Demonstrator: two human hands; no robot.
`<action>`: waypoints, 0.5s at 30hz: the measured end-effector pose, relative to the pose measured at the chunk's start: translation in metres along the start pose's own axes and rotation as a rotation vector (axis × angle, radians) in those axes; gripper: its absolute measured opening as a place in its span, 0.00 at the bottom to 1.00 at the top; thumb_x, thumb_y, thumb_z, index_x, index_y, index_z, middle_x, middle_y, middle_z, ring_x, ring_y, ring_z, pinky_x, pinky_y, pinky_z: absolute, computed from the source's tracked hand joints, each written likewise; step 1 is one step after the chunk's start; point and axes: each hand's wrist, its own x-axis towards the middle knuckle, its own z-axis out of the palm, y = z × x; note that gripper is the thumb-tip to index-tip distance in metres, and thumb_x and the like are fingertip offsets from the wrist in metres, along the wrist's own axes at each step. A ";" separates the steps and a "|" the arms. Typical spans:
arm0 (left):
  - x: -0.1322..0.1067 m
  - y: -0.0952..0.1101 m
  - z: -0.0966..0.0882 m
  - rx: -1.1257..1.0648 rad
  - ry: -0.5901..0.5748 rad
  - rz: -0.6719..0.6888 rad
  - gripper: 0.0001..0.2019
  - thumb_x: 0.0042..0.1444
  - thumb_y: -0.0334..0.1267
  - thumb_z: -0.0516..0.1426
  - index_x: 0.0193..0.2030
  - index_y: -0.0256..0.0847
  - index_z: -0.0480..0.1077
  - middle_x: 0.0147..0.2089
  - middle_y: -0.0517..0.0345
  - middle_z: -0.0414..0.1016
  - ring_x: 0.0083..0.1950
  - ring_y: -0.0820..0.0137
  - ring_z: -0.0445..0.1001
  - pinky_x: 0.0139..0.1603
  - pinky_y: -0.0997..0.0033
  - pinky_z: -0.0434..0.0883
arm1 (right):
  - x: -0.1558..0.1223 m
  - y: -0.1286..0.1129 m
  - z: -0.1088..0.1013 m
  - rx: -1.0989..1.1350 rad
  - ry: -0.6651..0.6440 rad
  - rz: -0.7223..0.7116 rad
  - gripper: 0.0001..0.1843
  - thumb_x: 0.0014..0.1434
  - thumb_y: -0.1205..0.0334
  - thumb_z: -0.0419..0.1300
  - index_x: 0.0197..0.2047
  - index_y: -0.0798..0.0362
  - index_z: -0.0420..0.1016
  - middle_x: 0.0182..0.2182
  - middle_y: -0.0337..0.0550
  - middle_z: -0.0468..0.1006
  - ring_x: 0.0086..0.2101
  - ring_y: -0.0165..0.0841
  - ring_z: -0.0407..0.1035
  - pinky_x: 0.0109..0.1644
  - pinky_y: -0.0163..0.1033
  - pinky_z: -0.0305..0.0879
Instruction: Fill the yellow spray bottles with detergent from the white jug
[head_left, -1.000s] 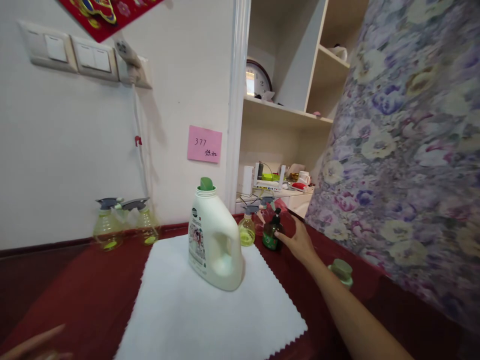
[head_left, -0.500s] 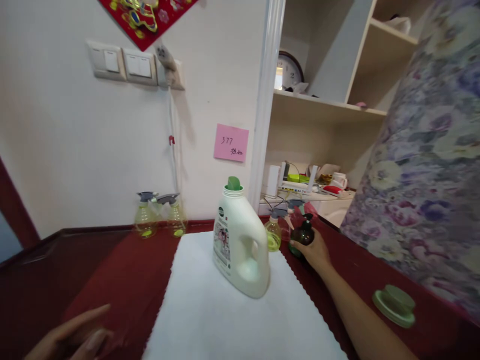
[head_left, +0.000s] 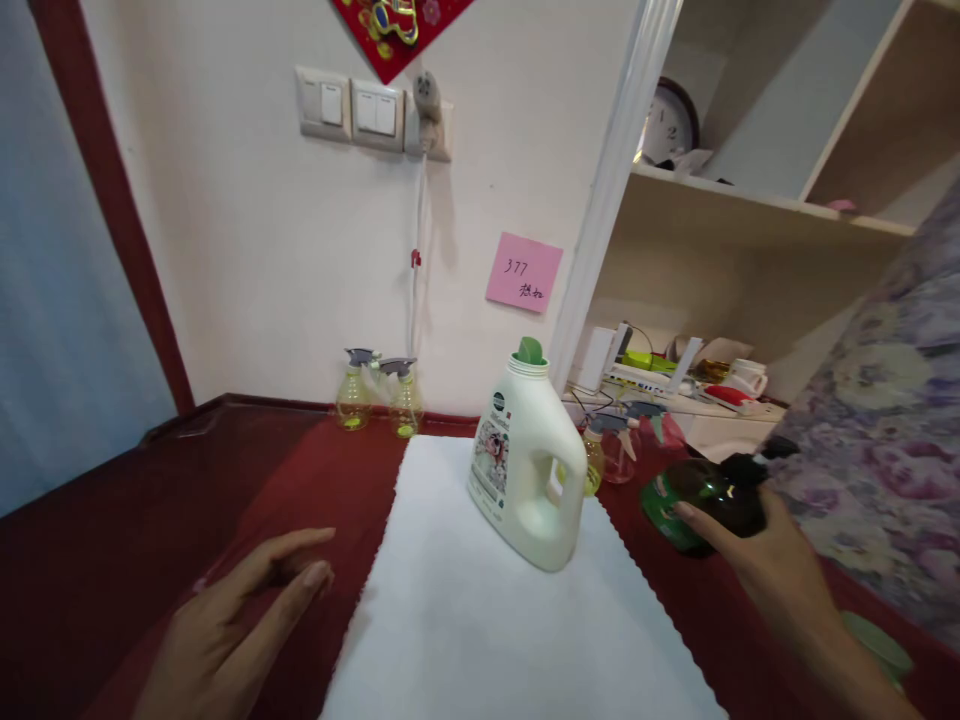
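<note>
My right hand (head_left: 772,570) is wrapped round a dark green pump bottle (head_left: 709,505), tilted with its black pump pointing right, over the right side of the table. Left of the white cloth, my left hand (head_left: 240,620) is open, thumb and fingers apart, holding nothing. A white detergent jug (head_left: 529,470) stands upright on the cloth (head_left: 480,620) between my hands. Its cap is off, and a green spout shows in its neck. The green cap (head_left: 877,640) lies on the table at the right, partly hidden by my right forearm.
Two yellowish spray bottles (head_left: 405,400) stand by the wall. Behind the jug are another yellow spray bottle (head_left: 594,460) and a pinkish one (head_left: 621,455). A shelf with a router (head_left: 645,380) lies beyond. A floral curtain (head_left: 892,450) hangs at the right.
My right hand has lifted the pump bottle off the table, moved it right and nearer, and tipped it over. My left hand has come further into view. The camera view has turned left.
</note>
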 end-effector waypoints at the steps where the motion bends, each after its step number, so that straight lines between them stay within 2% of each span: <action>1: 0.000 0.005 -0.001 -0.013 -0.007 0.012 0.19 0.54 0.60 0.59 0.46 0.55 0.78 0.38 0.65 0.84 0.35 0.66 0.83 0.35 0.78 0.77 | -0.011 -0.012 -0.004 0.022 -0.013 -0.002 0.46 0.35 0.32 0.68 0.53 0.51 0.72 0.44 0.54 0.81 0.44 0.56 0.75 0.45 0.54 0.71; 3: 0.000 0.013 -0.003 -0.028 -0.016 0.025 0.18 0.54 0.59 0.60 0.44 0.53 0.79 0.37 0.63 0.84 0.34 0.66 0.82 0.33 0.78 0.77 | -0.034 -0.036 -0.006 0.107 -0.084 -0.024 0.44 0.34 0.35 0.69 0.52 0.50 0.72 0.43 0.53 0.82 0.44 0.54 0.76 0.45 0.52 0.73; 5: 0.000 0.018 -0.004 -0.041 -0.018 0.041 0.17 0.55 0.57 0.60 0.43 0.51 0.79 0.36 0.62 0.83 0.34 0.67 0.81 0.34 0.77 0.77 | -0.060 -0.060 -0.003 0.213 -0.205 -0.054 0.44 0.34 0.39 0.71 0.53 0.49 0.71 0.44 0.51 0.83 0.43 0.53 0.77 0.47 0.53 0.74; 8: 0.000 0.021 -0.004 -0.068 -0.030 0.058 0.17 0.56 0.56 0.59 0.44 0.48 0.78 0.36 0.61 0.83 0.34 0.66 0.81 0.36 0.75 0.77 | -0.097 -0.088 0.009 0.346 -0.433 -0.145 0.43 0.38 0.44 0.73 0.56 0.50 0.69 0.49 0.53 0.81 0.47 0.52 0.77 0.51 0.53 0.75; 12: -0.003 0.016 -0.001 -0.080 -0.064 0.103 0.15 0.58 0.53 0.59 0.44 0.47 0.78 0.38 0.60 0.84 0.36 0.66 0.82 0.37 0.75 0.77 | -0.138 -0.110 0.034 0.443 -0.727 -0.224 0.42 0.43 0.53 0.72 0.61 0.49 0.66 0.56 0.51 0.77 0.55 0.51 0.72 0.59 0.55 0.70; 15: -0.007 0.012 0.002 -0.077 -0.087 0.159 0.12 0.60 0.50 0.60 0.45 0.50 0.78 0.41 0.62 0.85 0.41 0.67 0.83 0.40 0.78 0.76 | -0.162 -0.114 0.056 0.520 -0.827 -0.198 0.46 0.40 0.55 0.73 0.62 0.50 0.63 0.57 0.52 0.75 0.57 0.52 0.69 0.63 0.59 0.64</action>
